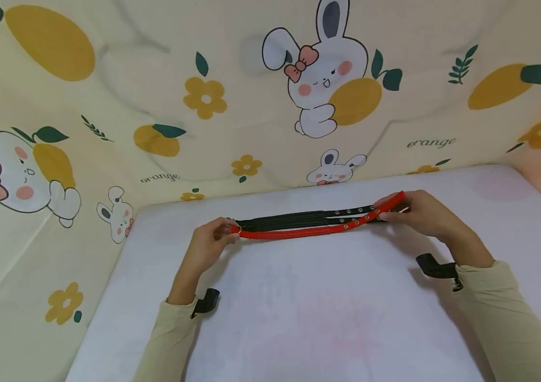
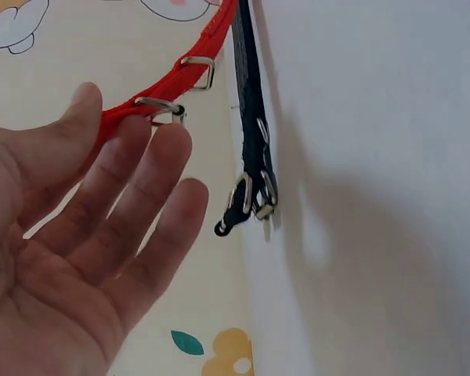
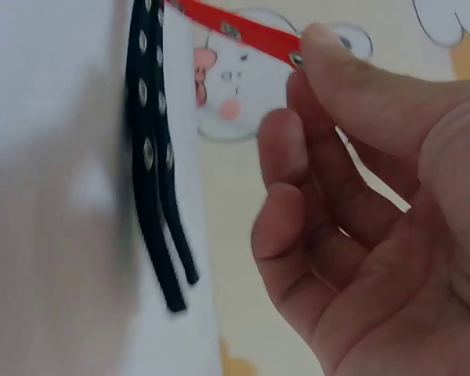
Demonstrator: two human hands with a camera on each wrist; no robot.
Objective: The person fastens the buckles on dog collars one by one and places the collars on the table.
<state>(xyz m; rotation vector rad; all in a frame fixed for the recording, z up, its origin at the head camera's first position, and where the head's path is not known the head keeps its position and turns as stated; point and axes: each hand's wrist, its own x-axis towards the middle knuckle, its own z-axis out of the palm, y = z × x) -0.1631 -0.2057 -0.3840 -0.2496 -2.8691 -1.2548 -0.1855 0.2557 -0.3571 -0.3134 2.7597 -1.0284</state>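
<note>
A red collar (image 1: 294,232) with metal eyelets is stretched between my two hands. My left hand (image 1: 207,243) pinches its buckle end between thumb and fingers, where a metal buckle (image 2: 160,106) and a metal loop (image 2: 209,72) show in the left wrist view. At the other end, my right hand (image 1: 427,213) pinches the eyelet strap between thumb and forefinger. Just behind the red one, two black collars (image 1: 285,220) lie side by side on the white table. Their eyelet ends (image 3: 160,235) hang free of my fingers in the right wrist view.
The white table (image 1: 299,313) ends at a cream cloth (image 1: 270,74) printed with rabbits and oranges, which rises behind it and along its left side. Each of my wrists carries a black camera mount (image 1: 435,266) beside the sleeve.
</note>
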